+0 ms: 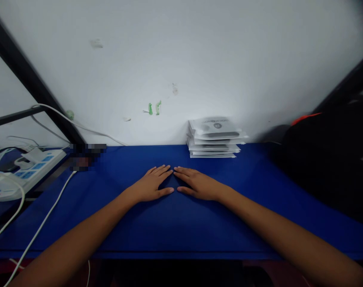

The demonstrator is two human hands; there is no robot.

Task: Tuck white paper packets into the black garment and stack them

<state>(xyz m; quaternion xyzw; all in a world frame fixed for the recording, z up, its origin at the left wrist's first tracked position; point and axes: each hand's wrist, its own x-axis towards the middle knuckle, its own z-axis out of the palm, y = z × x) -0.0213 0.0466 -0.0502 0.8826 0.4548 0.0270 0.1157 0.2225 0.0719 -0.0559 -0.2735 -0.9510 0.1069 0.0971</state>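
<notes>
My left hand (154, 183) lies palm down on the blue tabletop (175, 227), fingers stretched out and thumb apart. Mirroring it, my right hand (198, 183) rests flat on the same surface, its fingertips close to those of the left. Neither hand holds anything. Behind my right hand, against the wall, stands a stack of several white packets (214, 137); the top one carries a grey print and round logo. My fingers are apart from the stack.
On the left lie a white power strip (38, 167) with plugs and a white cable (46, 219) running over the table's front edge. A large black bag-like item (331, 163) fills the right side. A dark metal post (28, 75) rises at the left before the white wall (184, 52).
</notes>
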